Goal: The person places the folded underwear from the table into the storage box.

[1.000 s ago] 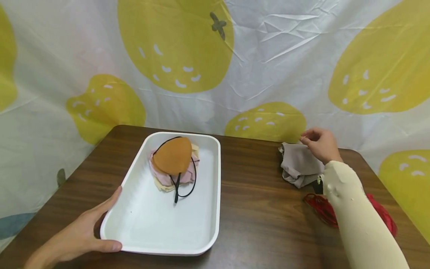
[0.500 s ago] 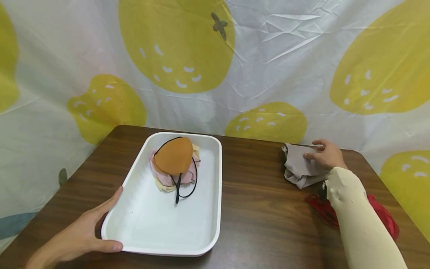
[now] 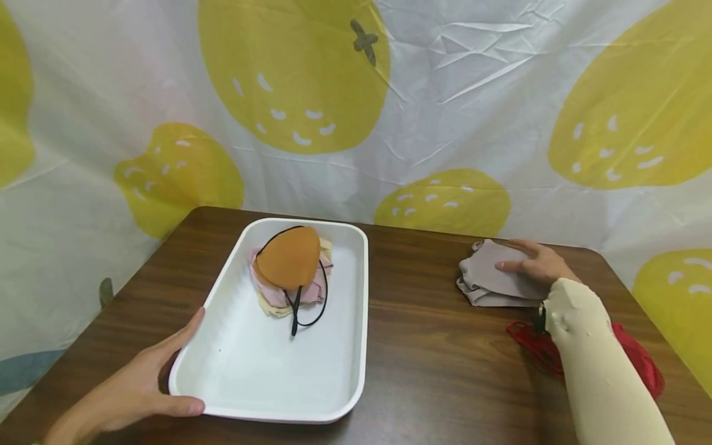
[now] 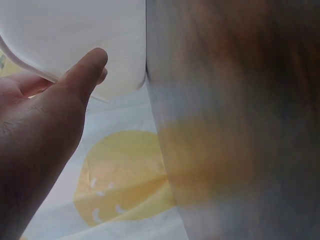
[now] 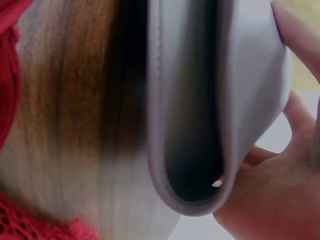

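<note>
My left hand [image 3: 136,380] holds the near left corner of the white tray [image 3: 364,346], thumb at the near rim and fingers along the left side. In the left wrist view its thumb [image 4: 90,67] lies against the tray's outer wall. Inside the tray, a folded orange bra [image 3: 289,256] with black straps sits on pink cloth [image 3: 269,296] and cream cloth [image 3: 272,309]. On the right, my right hand [image 3: 536,266] rests on a folded grey garment [image 3: 484,275], thumb and fingers extended over it. A hemmed, looped fold of the grey garment fills the right wrist view.
A red garment [image 3: 634,352] with thin cords lies on the brown table [image 3: 428,346], partly under the right sleeve [image 3: 595,358]; lacy red fabric [image 5: 25,222] shows in the right wrist view. A white curtain [image 3: 445,105] printed with yellow fruit hangs behind the table.
The right hand has let go of the grey garment's far edge and come down on top of it. The garment lies flatter, its edge shifted left. The left hand and tray stay put.
</note>
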Motion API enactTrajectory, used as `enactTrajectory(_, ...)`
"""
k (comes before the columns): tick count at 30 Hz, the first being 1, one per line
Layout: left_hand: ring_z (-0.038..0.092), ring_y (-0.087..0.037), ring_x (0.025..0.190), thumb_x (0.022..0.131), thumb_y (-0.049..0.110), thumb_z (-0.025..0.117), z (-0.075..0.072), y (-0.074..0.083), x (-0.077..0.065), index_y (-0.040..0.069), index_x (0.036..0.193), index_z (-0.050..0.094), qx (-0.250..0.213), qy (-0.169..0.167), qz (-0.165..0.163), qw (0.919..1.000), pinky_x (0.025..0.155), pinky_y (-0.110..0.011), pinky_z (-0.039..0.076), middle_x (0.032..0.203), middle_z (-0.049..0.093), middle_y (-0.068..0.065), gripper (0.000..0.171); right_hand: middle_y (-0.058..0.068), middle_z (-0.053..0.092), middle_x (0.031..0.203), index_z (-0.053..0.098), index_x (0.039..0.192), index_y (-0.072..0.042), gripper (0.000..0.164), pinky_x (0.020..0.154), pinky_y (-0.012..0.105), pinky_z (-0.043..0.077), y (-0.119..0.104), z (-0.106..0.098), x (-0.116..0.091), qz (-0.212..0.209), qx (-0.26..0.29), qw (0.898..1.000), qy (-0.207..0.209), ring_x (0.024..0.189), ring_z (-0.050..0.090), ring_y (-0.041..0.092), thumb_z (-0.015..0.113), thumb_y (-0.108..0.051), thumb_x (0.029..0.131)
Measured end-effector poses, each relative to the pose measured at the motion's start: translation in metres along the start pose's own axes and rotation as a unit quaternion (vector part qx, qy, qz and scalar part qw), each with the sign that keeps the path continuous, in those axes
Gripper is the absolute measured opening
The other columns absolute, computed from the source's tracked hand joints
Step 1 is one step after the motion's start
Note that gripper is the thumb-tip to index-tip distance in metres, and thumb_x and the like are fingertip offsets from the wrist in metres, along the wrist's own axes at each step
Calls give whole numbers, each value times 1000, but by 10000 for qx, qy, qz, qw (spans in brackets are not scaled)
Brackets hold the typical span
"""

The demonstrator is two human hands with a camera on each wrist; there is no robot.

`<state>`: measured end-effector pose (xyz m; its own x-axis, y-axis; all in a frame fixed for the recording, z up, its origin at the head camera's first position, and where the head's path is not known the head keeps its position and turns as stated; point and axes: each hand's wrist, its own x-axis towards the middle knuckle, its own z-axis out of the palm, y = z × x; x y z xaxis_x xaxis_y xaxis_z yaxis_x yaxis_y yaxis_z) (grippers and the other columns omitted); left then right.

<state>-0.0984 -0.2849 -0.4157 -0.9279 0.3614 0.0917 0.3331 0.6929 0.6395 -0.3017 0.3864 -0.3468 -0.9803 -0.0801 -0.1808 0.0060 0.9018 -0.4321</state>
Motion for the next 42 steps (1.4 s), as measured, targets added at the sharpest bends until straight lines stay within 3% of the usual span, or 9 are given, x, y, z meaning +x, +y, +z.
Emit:
enactTrajectory(4,33,-39,147,82,35,81,-2,2,2,28,163,4,38,-127,-159,9998,100,0,22,166,22,-21,112,38,20,159,29,157,-7,92,112,71,24,1,2,0,-42,-78,10000,21,144,19,60,67,-55,89)
enactTrajectory(6,35,-50,143,82,36,81,-4,3,3,28,163,4,56,-191,-227,9995,99,-3,27,166,22,-21,112,38,22,159,32,156,-7,90,112,71,24,1,2,1,-57,-66,10000,1,144,19,60,70,-53,88)
enactTrajectory(10,35,-52,143,82,35,81,-3,3,3,28,163,4,-3,-206,-238,9995,99,-3,27,166,22,-22,112,36,23,159,36,155,-9,90,113,69,23,0,1,1,-127,53,9999,-101,145,19,58,75,-49,85)
enactTrajectory(13,34,-51,143,82,35,81,-2,2,2,28,163,4,-28,-159,-203,9997,99,0,21,166,22,-22,112,36,22,159,37,155,-9,89,113,70,23,0,0,-1,-151,150,9997,-147,145,18,59,77,-46,84)
enactTrajectory(19,31,-40,146,81,35,82,-1,1,1,29,163,4,-44,-75,-112,9999,98,4,13,167,22,-22,113,36,21,160,37,155,-10,89,113,70,23,2,2,-4,-55,356,9993,-95,145,18,59,78,-45,83)
enactTrajectory(24,33,-50,143,80,35,83,-3,1,2,29,163,3,-56,-150,-163,9997,100,1,18,167,21,-21,115,35,22,161,38,155,-12,90,113,69,24,3,3,-6,-36,462,9988,156,146,19,58,79,-46,82)
enactTrajectory(36,34,-53,141,79,35,84,-2,0,3,29,163,2,3,-109,-101,9999,98,4,13,166,22,-22,116,28,13,166,36,156,-16,95,116,68,20,-3,0,-11,195,1257,9902,586,150,13,52,84,-44,79)
enactTrajectory(42,33,-54,141,80,36,83,-1,-1,2,28,163,3,-81,-103,-48,9999,98,4,13,166,21,-23,115,25,12,167,35,157,-19,95,115,66,24,-14,-2,-13,194,1494,9869,581,150,16,51,83,-46,79)
